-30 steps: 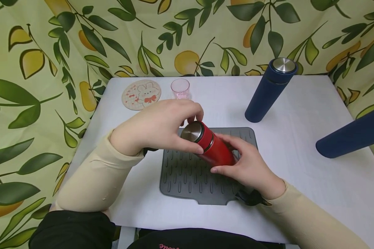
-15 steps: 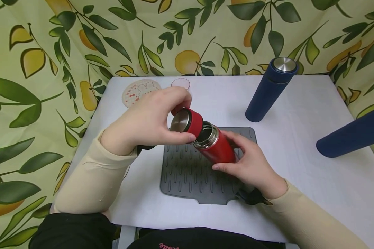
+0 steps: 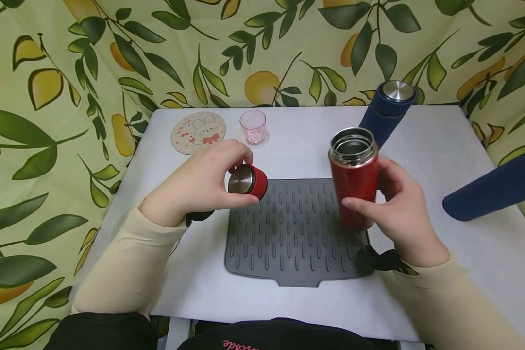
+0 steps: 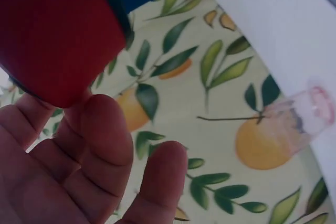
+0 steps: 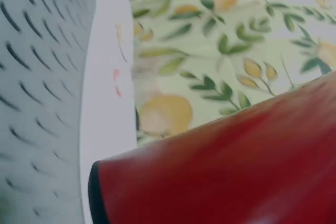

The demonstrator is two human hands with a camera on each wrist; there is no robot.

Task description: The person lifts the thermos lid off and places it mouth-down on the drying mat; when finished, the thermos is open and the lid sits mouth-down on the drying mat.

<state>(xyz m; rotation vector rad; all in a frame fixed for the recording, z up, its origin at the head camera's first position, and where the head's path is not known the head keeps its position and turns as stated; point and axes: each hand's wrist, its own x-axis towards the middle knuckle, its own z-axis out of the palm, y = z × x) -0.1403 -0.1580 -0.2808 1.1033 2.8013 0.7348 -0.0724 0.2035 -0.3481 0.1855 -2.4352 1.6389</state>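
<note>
Red bottle (image 3: 355, 194) and cap (image 3: 259, 183) held apart

The head view shows the bottle's open mouth; the right wrist view, a dark rim at one end. Mouth up, long axis nearly upright, it is over the mat's (image 3: 284, 243) right edge. The right hand's (image 3: 406, 214) fingers wrap its side; the left hand (image 3: 196, 182) pinches the cap

Gleaming as polished metal at the neck (image 3: 354, 158) of the red bottle (image 3: 354, 189), and looking smooth, softly glossy below it. Shining as brushed metal on top of the red cap (image 3: 259, 183). Appearing matt on the navy flasks (image 3: 382, 121), rubbery and ridged on the grey mat (image 3: 288, 228), like cloth on the printed backdrop (image 3: 157, 92).
</note>
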